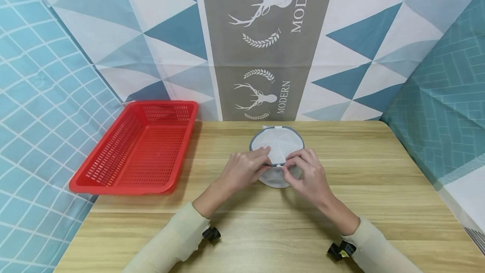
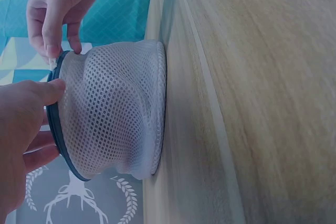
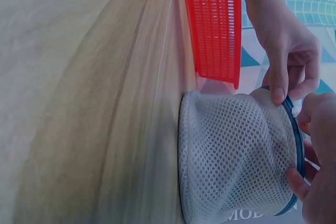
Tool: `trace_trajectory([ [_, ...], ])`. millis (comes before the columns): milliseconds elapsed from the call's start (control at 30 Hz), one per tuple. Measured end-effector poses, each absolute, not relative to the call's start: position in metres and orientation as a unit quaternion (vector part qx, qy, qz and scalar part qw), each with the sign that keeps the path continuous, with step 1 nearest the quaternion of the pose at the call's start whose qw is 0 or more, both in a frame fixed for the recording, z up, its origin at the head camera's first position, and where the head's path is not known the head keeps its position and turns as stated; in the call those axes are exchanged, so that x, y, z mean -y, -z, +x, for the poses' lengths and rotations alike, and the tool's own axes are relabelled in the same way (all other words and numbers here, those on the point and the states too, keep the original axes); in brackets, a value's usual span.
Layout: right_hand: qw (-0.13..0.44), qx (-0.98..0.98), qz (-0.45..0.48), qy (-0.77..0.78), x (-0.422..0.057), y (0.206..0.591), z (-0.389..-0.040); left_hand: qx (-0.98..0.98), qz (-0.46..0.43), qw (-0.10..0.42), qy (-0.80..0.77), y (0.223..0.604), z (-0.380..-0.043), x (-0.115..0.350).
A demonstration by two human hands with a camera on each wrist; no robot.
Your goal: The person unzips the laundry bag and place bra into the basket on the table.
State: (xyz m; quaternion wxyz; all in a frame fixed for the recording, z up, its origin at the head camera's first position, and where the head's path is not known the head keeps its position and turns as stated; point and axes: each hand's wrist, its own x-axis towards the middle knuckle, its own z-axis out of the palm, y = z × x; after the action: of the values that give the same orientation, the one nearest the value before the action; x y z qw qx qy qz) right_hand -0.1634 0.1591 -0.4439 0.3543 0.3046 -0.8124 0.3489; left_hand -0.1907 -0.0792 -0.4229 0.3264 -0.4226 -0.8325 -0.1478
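Observation:
A white mesh laundry bag [image 1: 278, 144], shaped like a short drum, stands on the wooden table with a dark blue zipper band around its top. In the left wrist view its mesh side [image 2: 113, 108] bulges and wrinkles slightly. My left hand [image 1: 244, 167] pinches the near side of the rim between thumb and fingers. Right beside it, my right hand [image 1: 308, 174] pinches the rim at a small white zipper pull [image 1: 279, 165]. The right wrist view shows the thumb of the left hand [image 3: 289, 51] pressed on the band, close to the right fingers [image 3: 299, 182].
A red plastic basket [image 1: 176, 180] with slotted walls stands at the left of the wooden table [image 1: 360, 159]. Behind the table hangs a patterned cloth [image 1: 265, 54] with deer heads and triangles. Tile-patterned cloths [image 1: 38, 96] close off the sides.

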Motion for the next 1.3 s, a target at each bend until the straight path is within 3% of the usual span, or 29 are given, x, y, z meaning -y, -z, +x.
trace_trajectory([
  [433,0.362,0.804,0.322,-0.346,-0.1617,0.4468,-0.1644,0.843,-0.425,0.291,0.154,0.4222,-0.1891,0.0826],
  [867,0.355,0.818,0.298,-0.341,-0.1587,0.4447,-0.1601,0.837,-0.405,0.34,0.138,0.4202,-0.1885,0.0778],
  [1300,0.352,0.814,0.305,-0.347,-0.1595,0.4479,-0.162,0.847,-0.415,0.299,0.142,0.4238,-0.1879,0.0802],
])
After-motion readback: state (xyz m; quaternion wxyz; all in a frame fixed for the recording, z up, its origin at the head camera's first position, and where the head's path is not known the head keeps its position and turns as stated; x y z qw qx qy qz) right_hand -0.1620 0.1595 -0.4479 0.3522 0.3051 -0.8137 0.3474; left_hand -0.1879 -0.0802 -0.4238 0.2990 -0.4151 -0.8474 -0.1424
